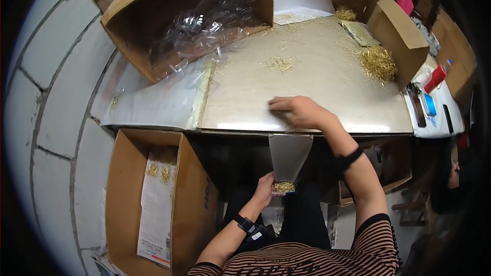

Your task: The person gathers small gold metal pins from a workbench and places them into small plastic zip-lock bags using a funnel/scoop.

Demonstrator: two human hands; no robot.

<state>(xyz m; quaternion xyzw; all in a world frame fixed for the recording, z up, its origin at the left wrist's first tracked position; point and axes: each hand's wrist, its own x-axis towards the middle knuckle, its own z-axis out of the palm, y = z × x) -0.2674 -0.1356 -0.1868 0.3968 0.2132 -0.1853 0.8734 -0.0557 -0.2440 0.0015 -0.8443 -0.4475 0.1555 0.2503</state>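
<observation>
i read this as the filling step: small gold pins are being swept off the table (327,71) edge, down a pale metal chute (289,154), into a small clear box (284,187) held beneath it. my right hand (299,111) lies palm down on the tabletop right at the near edge, just above the chute's mouth, fingers curled loosely over the surface; whether it traps any pins under it i cannot tell. my left hand (264,190) is below the table, forearm coming up from the lower edge, fingers clasped around the side of the box, which already shows a layer of gold pins and sits at the chute's narrow end. a bigger pile of pins (378,62) lies far right by an open carton (396,28), well apart from my hand. judging by this, the next move calls for keeping the box steady under the outlet while drawing pins gently over the edge.
</observation>
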